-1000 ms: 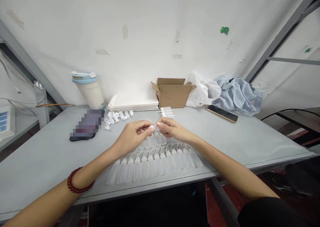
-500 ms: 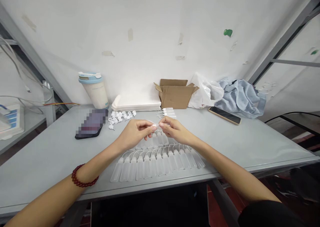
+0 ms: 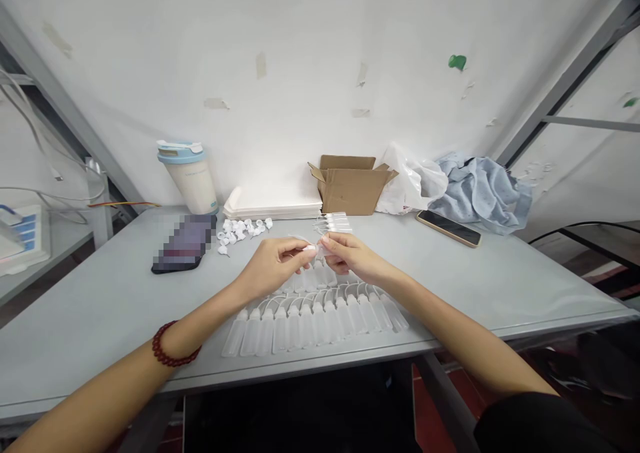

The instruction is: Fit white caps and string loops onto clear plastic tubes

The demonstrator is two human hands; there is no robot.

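Observation:
My left hand point(image 3: 273, 266) and my right hand point(image 3: 347, 256) meet above the middle of the grey table point(image 3: 100, 300), fingers pinched together on one small clear plastic bottle point(image 3: 316, 248) held between them. Just below the hands lies a row of several small clear squeeze bottles point(image 3: 315, 316) with white tips, side by side near the table's front edge. A second, shorter group of such bottles point(image 3: 313, 278) lies partly hidden under the hands. A heap of small white caps point(image 3: 243, 230) lies further back to the left.
Along the wall stand a cream cup with a blue lid point(image 3: 189, 176), a flat stack of white trays point(image 3: 273, 206), an open cardboard box point(image 3: 350, 185), a white plastic bag point(image 3: 413, 180) and a blue cloth point(image 3: 480, 190). A phone point(image 3: 449, 228) lies right; a dark blurred object point(image 3: 185, 243) left.
Both hands have stayed pinched together on the small bottle, with only slight finger movement. The view has shifted a little.

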